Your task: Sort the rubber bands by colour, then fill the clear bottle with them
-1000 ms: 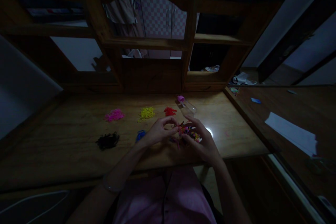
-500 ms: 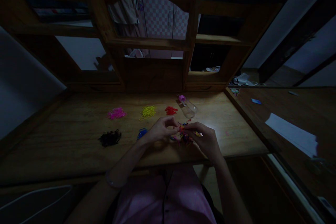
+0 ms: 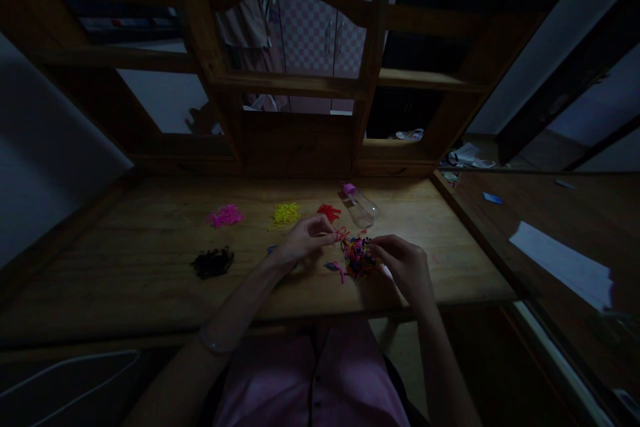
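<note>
My left hand (image 3: 307,238) is closed in a pinch on a red rubber band (image 3: 342,233), which sticks out past the fingertips toward the right. The fingers of my right hand (image 3: 405,263) are pinched together at the right edge of a mixed pile of coloured rubber bands (image 3: 357,257); what they hold, if anything, is too small to tell. Beyond my left hand lie a red pile (image 3: 329,212) and a yellow pile (image 3: 285,214). A blue pile (image 3: 273,249) is mostly hidden behind my left hand. A few loose pink and dark bands (image 3: 340,269) lie beside the mixed pile.
A clear bottle with a pink cap (image 3: 364,210) lies on the wooden desk (image 3: 150,280). Farther left are a pink pile (image 3: 226,215) and a black pile (image 3: 213,262). A wooden shelf (image 3: 295,85) rises behind. White paper (image 3: 560,263) lies on the right-hand surface.
My hands were together over the mixed pile and have moved apart. A red band now shows in my left hand, and more of the mixed pile is uncovered. The view has shifted slightly.
</note>
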Demonstrator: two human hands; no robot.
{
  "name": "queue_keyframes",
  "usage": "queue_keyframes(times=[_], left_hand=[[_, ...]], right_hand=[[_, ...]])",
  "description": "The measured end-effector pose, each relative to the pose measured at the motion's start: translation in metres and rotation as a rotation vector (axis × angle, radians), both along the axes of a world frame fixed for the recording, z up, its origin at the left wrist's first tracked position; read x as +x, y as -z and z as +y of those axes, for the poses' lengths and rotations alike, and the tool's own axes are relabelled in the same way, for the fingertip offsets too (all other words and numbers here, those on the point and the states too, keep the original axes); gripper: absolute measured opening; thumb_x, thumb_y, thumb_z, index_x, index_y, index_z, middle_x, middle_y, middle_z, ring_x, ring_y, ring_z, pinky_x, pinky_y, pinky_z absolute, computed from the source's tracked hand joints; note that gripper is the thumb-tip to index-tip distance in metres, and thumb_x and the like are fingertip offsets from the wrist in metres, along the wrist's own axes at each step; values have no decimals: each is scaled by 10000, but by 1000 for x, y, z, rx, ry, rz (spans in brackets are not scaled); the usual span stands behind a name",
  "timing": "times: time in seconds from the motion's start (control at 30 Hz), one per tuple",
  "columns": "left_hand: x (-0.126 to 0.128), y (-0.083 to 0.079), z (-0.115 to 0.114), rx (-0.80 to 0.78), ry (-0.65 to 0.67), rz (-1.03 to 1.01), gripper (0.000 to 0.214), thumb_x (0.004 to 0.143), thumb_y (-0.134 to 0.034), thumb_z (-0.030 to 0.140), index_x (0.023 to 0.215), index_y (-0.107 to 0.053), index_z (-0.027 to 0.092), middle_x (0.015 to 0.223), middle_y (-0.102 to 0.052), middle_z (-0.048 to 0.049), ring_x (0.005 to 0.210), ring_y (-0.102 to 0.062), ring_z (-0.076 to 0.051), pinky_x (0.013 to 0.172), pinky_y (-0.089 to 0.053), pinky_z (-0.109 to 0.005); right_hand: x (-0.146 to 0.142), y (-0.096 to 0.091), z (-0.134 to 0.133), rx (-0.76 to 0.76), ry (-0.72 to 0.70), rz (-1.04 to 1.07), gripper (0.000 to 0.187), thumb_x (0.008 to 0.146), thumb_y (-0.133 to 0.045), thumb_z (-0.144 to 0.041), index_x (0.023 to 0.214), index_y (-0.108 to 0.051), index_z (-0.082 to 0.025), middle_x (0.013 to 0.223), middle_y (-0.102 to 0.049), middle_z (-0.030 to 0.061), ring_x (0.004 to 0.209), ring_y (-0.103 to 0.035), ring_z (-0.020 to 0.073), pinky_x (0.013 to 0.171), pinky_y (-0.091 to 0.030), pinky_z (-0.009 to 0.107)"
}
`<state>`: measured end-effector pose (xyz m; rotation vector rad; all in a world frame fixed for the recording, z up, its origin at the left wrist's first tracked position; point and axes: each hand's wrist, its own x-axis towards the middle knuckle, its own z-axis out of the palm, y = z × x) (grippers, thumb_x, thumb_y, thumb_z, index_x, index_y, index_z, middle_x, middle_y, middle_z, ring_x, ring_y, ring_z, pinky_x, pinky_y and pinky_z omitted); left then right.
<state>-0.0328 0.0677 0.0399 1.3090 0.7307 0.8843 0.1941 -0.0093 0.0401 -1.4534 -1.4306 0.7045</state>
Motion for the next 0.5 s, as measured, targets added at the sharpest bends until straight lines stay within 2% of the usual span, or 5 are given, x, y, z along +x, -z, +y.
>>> queue_keyframes(times=[0.07,0.17,0.33,0.4,0.5], left_hand=[[0,-1,0,-69,-3,-104,263,684,-775,277,729,-548,151,768,-606,5,767,-592,-120,804,-458,-288],[-3,-9,-7,-282,26,-329,260,664,-780,232,749,-543,169,775,-611,2,810,-611,-145,896,-469,-354],[-9,-28,-31,-564,53,-623,249,682,-762,226,857,-589,188,831,-631,10,905,-619,-150,997,-431,-363],[-13,-32,-33,-541,29,-589,248,671,-767,235,834,-587,182,821,-630,7,887,-623,-155,984,-435,-371],[-30,-30,-20,-265,-108,-262,226,672,-761,251,754,-567,169,769,-617,11,805,-611,-137,898,-458,-331]], right_hand=[[-6,2,-1,49,-33,-77,135,840,-634,-303,902,-713,-214,903,-727,39,809,-683,203,725,-543,312],[-16,2,-1,123,-73,-189,133,876,-585,-250,930,-703,-223,943,-707,44,848,-666,199,753,-526,312],[-21,-4,-2,231,-2,-265,147,915,-538,-255,933,-679,-217,1000,-664,63,924,-632,205,819,-487,324],[-18,-6,-3,255,31,-270,143,923,-529,-257,927,-667,-217,988,-657,59,923,-624,202,817,-477,321],[-12,-4,-7,274,58,-273,132,922,-531,-255,903,-655,-214,960,-651,49,901,-618,194,802,-469,311]])
